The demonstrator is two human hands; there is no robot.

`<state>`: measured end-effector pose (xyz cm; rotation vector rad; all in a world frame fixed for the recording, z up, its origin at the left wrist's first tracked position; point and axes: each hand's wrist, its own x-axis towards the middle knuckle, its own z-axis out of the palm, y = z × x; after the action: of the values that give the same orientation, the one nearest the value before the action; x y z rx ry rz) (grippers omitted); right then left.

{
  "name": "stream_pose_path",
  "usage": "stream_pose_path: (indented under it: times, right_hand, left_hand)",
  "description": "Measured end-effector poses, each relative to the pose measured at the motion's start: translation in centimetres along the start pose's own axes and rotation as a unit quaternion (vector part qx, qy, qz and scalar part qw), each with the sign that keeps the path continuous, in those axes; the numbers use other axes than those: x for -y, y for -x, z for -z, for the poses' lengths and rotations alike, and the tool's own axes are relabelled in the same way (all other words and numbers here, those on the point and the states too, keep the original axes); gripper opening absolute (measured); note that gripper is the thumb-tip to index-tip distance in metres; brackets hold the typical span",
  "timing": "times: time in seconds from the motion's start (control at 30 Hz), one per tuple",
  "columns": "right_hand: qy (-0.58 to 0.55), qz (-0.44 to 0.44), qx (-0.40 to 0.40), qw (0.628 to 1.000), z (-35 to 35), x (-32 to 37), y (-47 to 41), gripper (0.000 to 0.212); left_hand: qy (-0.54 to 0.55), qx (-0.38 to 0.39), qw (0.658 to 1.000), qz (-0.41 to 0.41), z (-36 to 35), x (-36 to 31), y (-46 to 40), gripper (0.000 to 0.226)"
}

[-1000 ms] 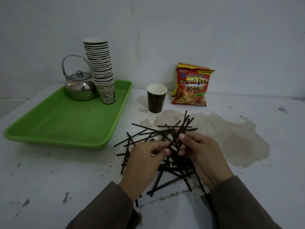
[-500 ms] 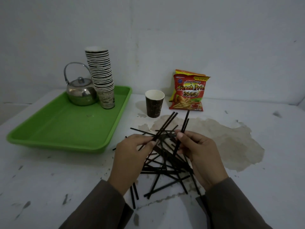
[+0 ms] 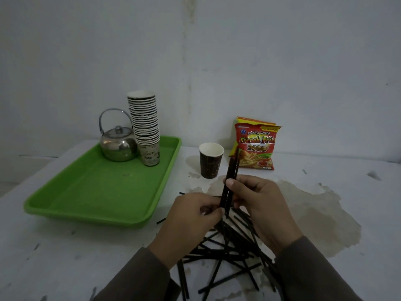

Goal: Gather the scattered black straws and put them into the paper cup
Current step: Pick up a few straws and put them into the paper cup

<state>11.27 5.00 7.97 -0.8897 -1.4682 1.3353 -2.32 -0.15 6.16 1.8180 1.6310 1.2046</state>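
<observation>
My right hand (image 3: pixel 263 208) grips a small bundle of black straws (image 3: pixel 231 172) almost upright above the table, thumb across them. My left hand (image 3: pixel 188 222) pinches the lower end of that same bundle from the left. Beneath both hands several more black straws (image 3: pixel 230 255) lie crossed in a loose pile on the white table. The dark paper cup (image 3: pixel 211 160) with a white inside stands upright and empty-looking behind the hands, just left of the bundle's top.
A green tray (image 3: pixel 91 192) on the left carries a steel kettle (image 3: pixel 118 143) and a tall stack of paper cups (image 3: pixel 145 129). A red snack bag (image 3: pixel 256 146) leans on the wall right of the cup. A brownish stain (image 3: pixel 314 213) spreads over the table at right.
The straws held in each hand have been brought together into one bundle and tipped up to nearly vertical. The view has shifted down and closer.
</observation>
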Motion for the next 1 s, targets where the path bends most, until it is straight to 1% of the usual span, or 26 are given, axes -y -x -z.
stream_pose_path:
  times: [0.1, 0.17, 0.23, 0.3, 0.37, 0.43, 0.63, 0.73, 0.83, 1.0]
  right_hand:
    - [0.023, 0.016, -0.001, 1.0, -0.3, 0.5, -0.5, 0.012]
    - [0.032, 0.024, 0.01, 0.999, -0.7, 0.7, -1.0, 0.014]
    - [0.038, 0.032, 0.024, 0.998, -1.0, 1.0, -1.7, 0.016]
    - [0.045, 0.045, 0.028, 0.998, -1.2, 1.6, -3.0, 0.017]
    - [0.055, 0.051, 0.026, 0.997, -1.3, 2.5, -4.9, 0.016]
    - [0.061, 0.05, 0.02, 0.997, -1.4, 3.4, -7.1, 0.013]
    - [0.148, 0.088, -0.005, 0.985, -1.7, 5.0, -13.7, 0.011]
    - [0.196, 0.103, -0.027, 0.975, -1.3, 4.1, -16.3, 0.017]
    - [0.233, 0.097, -0.047, 0.966, -0.8, 2.3, -17.8, 0.018]
    - [0.309, 0.042, -0.037, 0.949, -0.6, -2.1, -18.2, 0.016]
  left_hand:
    - [0.009, -0.009, 1.0, 0.007, 0.2, -0.4, -0.5, 0.015]
    - [0.032, -0.034, 0.999, 0.017, 0.4, -0.8, -1.2, 0.013]
    - [0.023, -0.053, 0.998, 0.018, 0.8, -0.9, -2.4, 0.013]
    - [0.02, -0.047, 0.999, 0.018, 1.4, -1.0, -4.0, 0.012]
    - [0.039, -0.048, 0.998, 0.022, 2.1, -1.0, -6.1, 0.008]
    - [0.05, -0.065, 0.996, 0.03, 2.9, -0.8, -8.5, 0.003]
    - [-0.006, -0.09, 0.996, 0.012, 5.3, -0.1, -15.7, 0.009]
    - [-0.039, -0.083, 0.996, 0.018, 5.7, 0.8, -18.1, 0.014]
    - [-0.052, -0.072, 0.996, 0.032, 5.0, 2.3, -19.4, 0.016]
    - [-0.109, -0.048, 0.991, 0.06, 2.4, 5.5, -19.8, 0.014]
